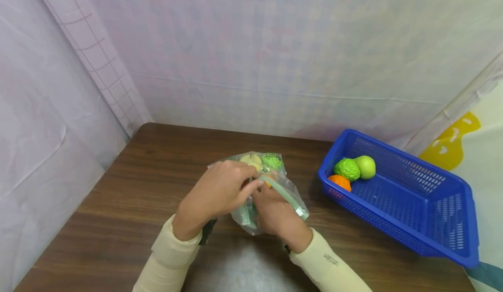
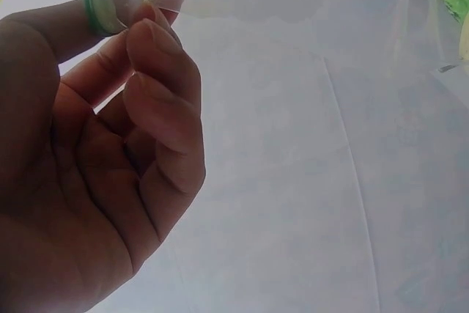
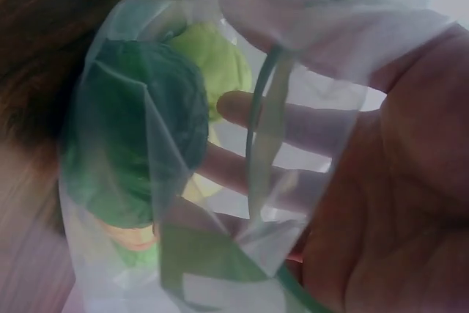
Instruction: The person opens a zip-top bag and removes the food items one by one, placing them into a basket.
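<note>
A clear zip bag (image 1: 294, 192) with a pale green closure strip lies near the table's middle. Inside it are a pale yellow-green fruit (image 1: 251, 160), a bumpy green fruit (image 1: 271, 161) and something orange (image 1: 268, 183). My left hand (image 1: 218, 191) pinches the bag's rim between thumb and fingers, also seen in the left wrist view. My right hand (image 1: 273, 211) reaches into the bag's mouth. In the right wrist view its fingers (image 3: 293, 126) look extended behind the plastic, beside a dark green round piece (image 3: 135, 130); whether they touch it is unclear.
To the right stands a blue perforated basket (image 1: 397, 198). In its left end sit a bumpy green fruit (image 1: 347, 170), a smooth green apple (image 1: 366, 167) and an orange fruit (image 1: 340, 182). Pale cloth curtains (image 1: 255, 56) surround the brown wooden table (image 1: 118, 204).
</note>
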